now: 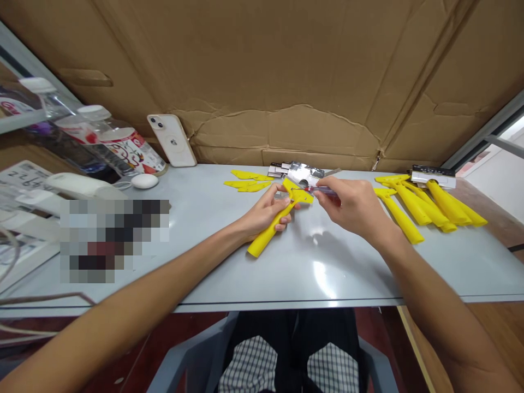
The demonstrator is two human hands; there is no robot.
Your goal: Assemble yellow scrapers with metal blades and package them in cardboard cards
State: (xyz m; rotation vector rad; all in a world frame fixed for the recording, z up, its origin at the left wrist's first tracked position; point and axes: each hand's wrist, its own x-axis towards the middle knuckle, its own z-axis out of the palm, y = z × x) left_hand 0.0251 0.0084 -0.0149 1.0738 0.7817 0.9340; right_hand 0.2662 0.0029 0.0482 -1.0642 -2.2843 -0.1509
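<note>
My left hand [268,210] is closed around a yellow plastic scraper [265,237], its wide head up and its handle slanting down toward me. My right hand [350,204] grips a screwdriver [326,190] with a partly clear handle. Its tip points left at the scraper's head, where small screws or holes show; I cannot tell whether it sits in one. Behind the hands lie several flat yellow plastic pieces [248,186] and a pile of shiny metal blades or packets [306,172]. To the right of my right hand, several more yellow scrapers [401,218] lie in a group.
A white phone [174,142] leans against the cardboard wall [286,71]. Plastic bottles [131,147], a white mouse-like object [144,181] and white devices [82,185] stand at the left. A blurred-out patch covers something there. The grey table's front edge [286,305] is above my lap.
</note>
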